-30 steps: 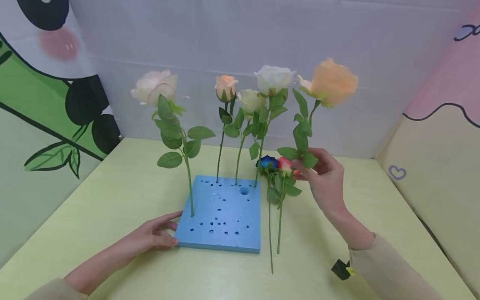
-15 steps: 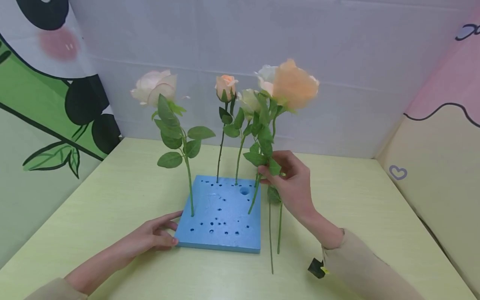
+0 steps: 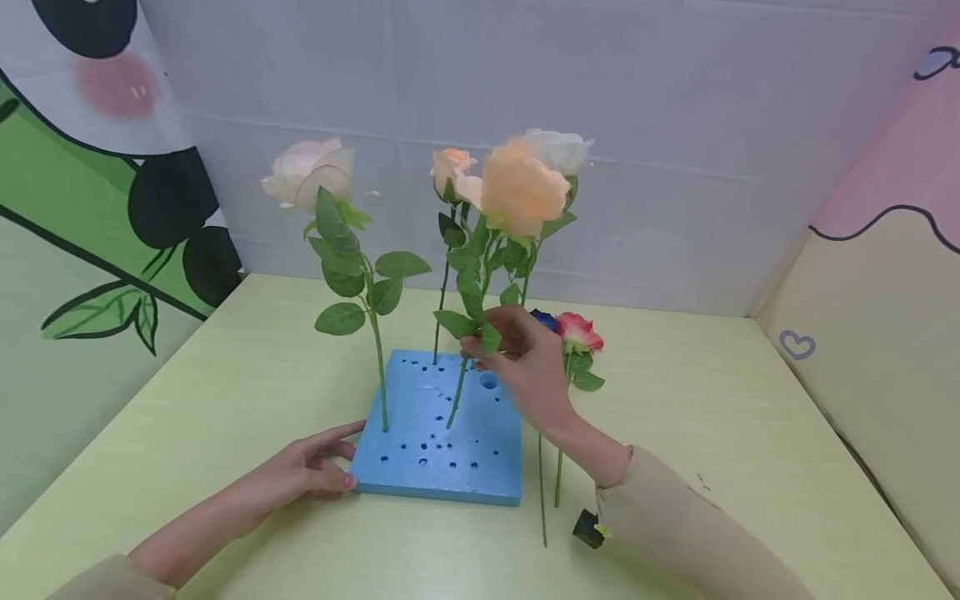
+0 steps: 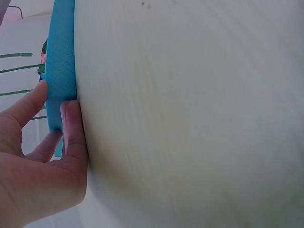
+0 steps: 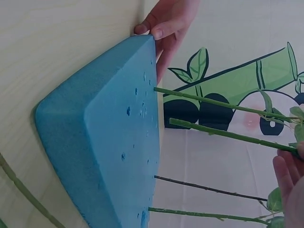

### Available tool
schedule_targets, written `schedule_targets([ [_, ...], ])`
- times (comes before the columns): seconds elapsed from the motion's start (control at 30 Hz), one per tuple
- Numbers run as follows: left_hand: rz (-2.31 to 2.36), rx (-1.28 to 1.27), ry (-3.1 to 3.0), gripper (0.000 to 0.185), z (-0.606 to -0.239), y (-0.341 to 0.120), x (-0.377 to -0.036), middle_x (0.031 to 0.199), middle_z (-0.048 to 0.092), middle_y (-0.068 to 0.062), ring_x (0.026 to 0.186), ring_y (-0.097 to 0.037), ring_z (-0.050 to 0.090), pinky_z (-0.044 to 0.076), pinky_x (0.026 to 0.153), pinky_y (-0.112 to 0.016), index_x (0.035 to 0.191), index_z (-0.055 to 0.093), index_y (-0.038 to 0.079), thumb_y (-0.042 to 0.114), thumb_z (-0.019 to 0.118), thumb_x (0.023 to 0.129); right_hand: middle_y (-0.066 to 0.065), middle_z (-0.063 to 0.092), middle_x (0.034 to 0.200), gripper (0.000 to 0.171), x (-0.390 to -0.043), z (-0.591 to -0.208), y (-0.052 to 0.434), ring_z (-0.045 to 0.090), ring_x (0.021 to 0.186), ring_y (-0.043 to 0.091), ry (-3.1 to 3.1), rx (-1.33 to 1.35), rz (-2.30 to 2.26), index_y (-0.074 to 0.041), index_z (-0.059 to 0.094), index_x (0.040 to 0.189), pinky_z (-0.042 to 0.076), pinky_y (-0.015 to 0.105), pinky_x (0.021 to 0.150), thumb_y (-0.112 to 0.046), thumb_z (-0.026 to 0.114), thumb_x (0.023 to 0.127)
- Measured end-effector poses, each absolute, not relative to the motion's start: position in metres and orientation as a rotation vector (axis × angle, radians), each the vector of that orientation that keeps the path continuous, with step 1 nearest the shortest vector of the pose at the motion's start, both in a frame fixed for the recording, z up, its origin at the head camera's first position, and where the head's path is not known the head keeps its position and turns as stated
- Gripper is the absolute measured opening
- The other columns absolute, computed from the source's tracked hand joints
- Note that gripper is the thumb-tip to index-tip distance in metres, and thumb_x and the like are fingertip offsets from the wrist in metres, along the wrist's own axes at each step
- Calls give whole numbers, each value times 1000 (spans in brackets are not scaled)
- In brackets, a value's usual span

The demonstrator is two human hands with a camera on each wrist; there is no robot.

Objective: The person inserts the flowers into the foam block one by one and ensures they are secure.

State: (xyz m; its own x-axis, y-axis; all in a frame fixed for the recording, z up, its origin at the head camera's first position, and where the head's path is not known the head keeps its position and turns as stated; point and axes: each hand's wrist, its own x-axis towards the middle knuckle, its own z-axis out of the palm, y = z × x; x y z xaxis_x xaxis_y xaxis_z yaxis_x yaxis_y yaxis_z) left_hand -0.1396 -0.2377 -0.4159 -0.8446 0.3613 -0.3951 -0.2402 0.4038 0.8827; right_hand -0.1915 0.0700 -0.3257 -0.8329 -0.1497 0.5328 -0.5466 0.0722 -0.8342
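Observation:
My right hand (image 3: 531, 375) pinches the leafy stem of a peach artificial rose (image 3: 523, 187) over the blue foam block (image 3: 480, 429). In the right wrist view the rose's cut stem end (image 5: 190, 125) points at the block's holed face, with a gap between. My left hand (image 3: 296, 477) holds the block's near-left corner, thumb at the front and fingers along the side; the left wrist view shows its fingers (image 4: 73, 126) against the edge. A pale pink rose (image 3: 311, 175) stands in the block's left side. A small peach rose (image 3: 452, 173) and a white rose (image 3: 562, 152) stand along the back.
A red-pink rose (image 3: 579, 332) and a blue rose (image 3: 543, 319), partly hidden by my right hand, lie on the table (image 3: 712, 400) right of the block. A cream rose at the back is hidden behind the held one. A white cloth (image 3: 300, 75) hangs behind.
My right hand has carried the peach rose leftward from beyond the block's right side to above its middle, its stem end now over the holes. The left hand has stayed at the corner.

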Motion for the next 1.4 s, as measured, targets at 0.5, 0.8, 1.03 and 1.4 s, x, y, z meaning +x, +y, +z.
schedule_targets([
  [0.5, 1478, 124, 2121, 80, -415, -237, -139, 128, 56, -15, 99, -19, 63, 57, 89, -27, 156, 27, 9, 24, 70, 91, 18, 75, 88, 19, -197, -336, 49, 70, 64, 10, -2126, 771, 1743, -2, 65, 105, 60, 31, 64, -8, 73, 88],
  [0.8, 1464, 103, 2121, 80, -415, -237, -139, 128, 55, -14, 99, -19, 63, 57, 90, -29, 157, 27, 10, 25, 69, 91, 15, 76, 85, 17, -197, -336, 47, 69, 60, 10, -2150, 768, 1697, -4, 66, 103, 58, 27, 62, -9, 73, 88],
  [1.03, 1447, 98, 2133, 79, -414, -237, -139, 129, 55, -14, 99, -18, 63, 57, 90, -29, 157, 27, 11, 27, 69, 91, 17, 76, 85, 19, -198, -337, 46, 71, 64, 14, -2144, 802, 1698, -3, 65, 105, 59, 32, 61, -9, 72, 89],
  [1.4, 1453, 101, 2126, 79, -413, -236, -139, 129, 55, -14, 100, -18, 63, 57, 91, -31, 156, 27, 10, 26, 69, 91, 16, 75, 85, 18, -200, -338, 44, 71, 63, 13, -2148, 823, 1699, -4, 66, 103, 59, 29, 61, -9, 73, 88],
])
